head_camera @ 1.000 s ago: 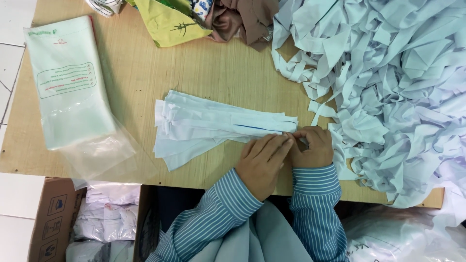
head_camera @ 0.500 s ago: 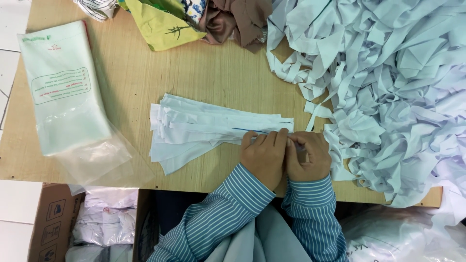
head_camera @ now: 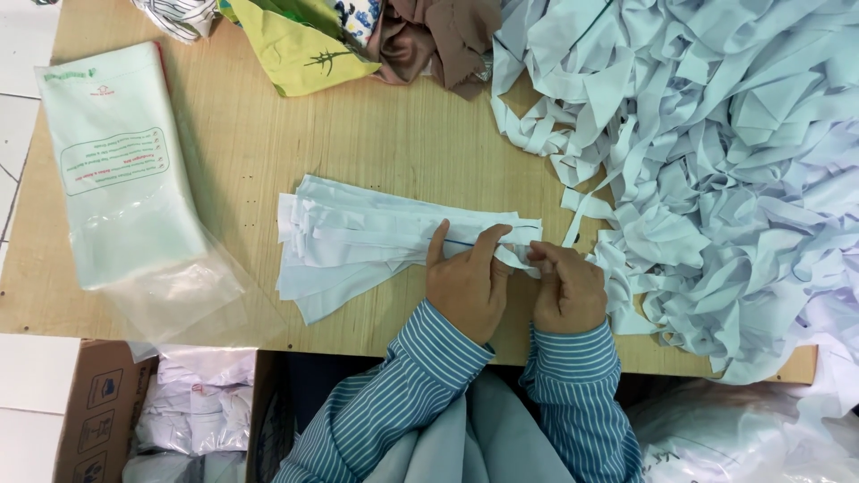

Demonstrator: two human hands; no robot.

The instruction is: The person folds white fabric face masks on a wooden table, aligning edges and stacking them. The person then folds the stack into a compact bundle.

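Both hands pinch one end of the stack of pale blue cloth strips (head_camera: pixel 358 237) on the desk (head_camera: pixel 376 134): left hand (head_camera: pixel 467 284) and right hand (head_camera: pixel 568 291) each have a closed grip on it.

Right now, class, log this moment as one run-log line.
left hand: pressing flat stack of pale blue fabric strips | right hand: pinching strip end | loose pale blue strip heap: right

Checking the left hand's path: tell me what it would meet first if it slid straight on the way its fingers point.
The left hand points up-table, already on the strip stack. Beyond that comes bare table, then probably the brown cloth.
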